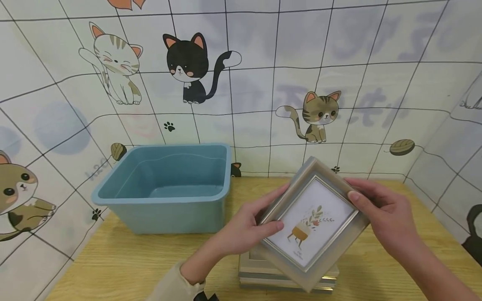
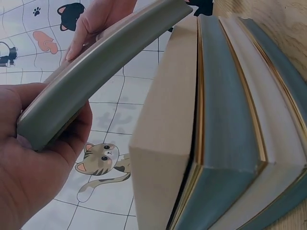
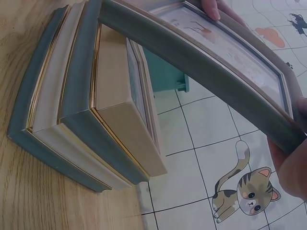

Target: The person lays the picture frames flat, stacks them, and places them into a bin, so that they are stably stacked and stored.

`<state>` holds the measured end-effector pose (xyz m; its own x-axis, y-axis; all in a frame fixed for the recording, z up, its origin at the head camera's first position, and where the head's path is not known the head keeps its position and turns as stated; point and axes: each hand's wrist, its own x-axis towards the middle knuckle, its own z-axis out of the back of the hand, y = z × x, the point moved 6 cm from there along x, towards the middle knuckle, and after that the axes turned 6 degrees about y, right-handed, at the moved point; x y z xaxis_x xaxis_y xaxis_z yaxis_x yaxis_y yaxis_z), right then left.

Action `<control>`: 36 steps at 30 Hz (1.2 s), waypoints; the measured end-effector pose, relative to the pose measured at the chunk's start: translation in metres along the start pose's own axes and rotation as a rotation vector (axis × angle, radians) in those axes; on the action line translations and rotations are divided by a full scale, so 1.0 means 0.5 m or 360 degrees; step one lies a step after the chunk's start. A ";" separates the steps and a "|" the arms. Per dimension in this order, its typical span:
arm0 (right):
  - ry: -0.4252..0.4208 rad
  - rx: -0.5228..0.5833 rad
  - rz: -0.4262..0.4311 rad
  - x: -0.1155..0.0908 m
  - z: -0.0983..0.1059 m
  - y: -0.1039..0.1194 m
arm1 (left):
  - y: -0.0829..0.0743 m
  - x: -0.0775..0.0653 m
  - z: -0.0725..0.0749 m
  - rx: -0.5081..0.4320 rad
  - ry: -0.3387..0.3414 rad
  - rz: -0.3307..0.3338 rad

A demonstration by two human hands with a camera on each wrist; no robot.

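A picture frame (image 1: 325, 246) with a plant-in-a-pot print is held tilted in the air by both hands. My left hand (image 1: 248, 225) grips its left side, thumb on the front and fingers behind. On the upper right side my right hand (image 1: 391, 217) pinches it, thumb over the front edge. Below it lies a stack of several frames (image 1: 260, 267), partly hidden by the held one in the head view. The left wrist view shows the stack's blue-green and cream edges (image 2: 230, 105) with gold trim. In the right wrist view, the top cream frame (image 3: 115, 72) carries a picture.
A blue plastic bin (image 1: 162, 219) stands at the back left of the wooden table (image 1: 101, 263), its inside bare. Behind the table and along both sides hangs a white gridded sheet (image 1: 256, 92) with cartoon cats. A dark object (image 1: 475, 234) shows at the right edge.
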<state>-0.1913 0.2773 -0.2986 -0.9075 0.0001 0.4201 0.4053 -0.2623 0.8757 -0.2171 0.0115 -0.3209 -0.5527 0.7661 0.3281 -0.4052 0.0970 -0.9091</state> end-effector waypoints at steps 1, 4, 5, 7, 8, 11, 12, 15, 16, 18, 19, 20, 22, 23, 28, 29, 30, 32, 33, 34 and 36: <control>-0.0020 -0.0036 -0.0009 0.000 0.003 0.000 | 0.002 0.000 0.001 -0.0004 -0.0009 0.0007; -0.0072 -0.0024 -0.0025 0.000 0.010 -0.001 | 0.007 -0.002 0.007 -0.0012 -0.0046 0.0019; -0.0089 0.0011 -0.0030 0.001 0.012 -0.002 | 0.008 -0.002 0.009 -0.0012 -0.0066 0.0024; -0.0123 0.0075 -0.0038 0.002 0.016 -0.005 | 0.012 -0.004 0.014 -0.0020 -0.0109 0.0031; -0.0139 0.0125 -0.0045 0.003 0.018 -0.007 | 0.014 -0.004 0.016 -0.0037 -0.0133 0.0034; -0.0166 0.0269 -0.0065 0.005 0.021 -0.015 | 0.020 -0.007 0.023 -0.0072 -0.0204 0.0037; -0.0170 0.0302 -0.0070 0.005 0.022 -0.017 | 0.022 -0.008 0.025 -0.0079 -0.0223 0.0035; -0.0161 0.0340 -0.0080 0.006 0.022 -0.025 | 0.024 -0.010 0.028 -0.0073 -0.0267 0.0018; -0.0154 0.0323 -0.0080 0.005 0.021 -0.027 | 0.024 -0.012 0.031 -0.0063 -0.0293 0.0015; -0.0127 0.0230 -0.0068 0.004 0.017 -0.028 | 0.023 -0.016 0.041 -0.0041 -0.0379 0.0007; -0.0104 0.0170 -0.0060 0.004 0.014 -0.028 | 0.023 -0.018 0.048 -0.0037 -0.0435 0.0007; -0.0080 0.0083 -0.0045 0.005 0.010 -0.027 | 0.022 -0.021 0.056 -0.0030 -0.0506 0.0013; -0.0019 -0.0082 -0.0002 0.005 -0.001 -0.024 | 0.021 -0.028 0.075 -0.0019 -0.0655 0.0018; 0.0012 -0.0165 0.0024 0.005 -0.007 -0.021 | 0.021 -0.031 0.083 -0.0012 -0.0724 0.0021; 0.0132 -0.0351 0.0092 0.000 -0.025 -0.021 | 0.023 -0.032 0.107 0.0040 -0.0935 0.0021; 0.0148 -0.0353 0.0086 -0.002 -0.026 -0.023 | 0.025 -0.030 0.108 0.0052 -0.0953 0.0016; 0.0165 -0.0349 0.0076 -0.004 -0.026 -0.026 | 0.027 -0.028 0.108 0.0057 -0.0963 0.0009; 0.0195 -0.0335 0.0054 -0.009 -0.026 -0.032 | 0.031 -0.024 0.106 0.0054 -0.0974 0.0001; 0.0214 -0.0331 0.0044 -0.011 -0.026 -0.035 | 0.034 -0.022 0.105 0.0058 -0.0984 0.0006; 0.0233 -0.0318 0.0035 -0.014 -0.026 -0.038 | 0.036 -0.020 0.105 0.0066 -0.0997 0.0011; 0.0268 -0.0273 0.0018 -0.019 -0.025 -0.043 | 0.041 -0.017 0.103 0.0065 -0.1016 0.0023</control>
<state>-0.1928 0.2707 -0.3246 -0.9145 -0.1609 0.3713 0.4039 -0.4212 0.8121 -0.2581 -0.0257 -0.3293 -0.8780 0.2368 0.4159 -0.4151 0.0556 -0.9081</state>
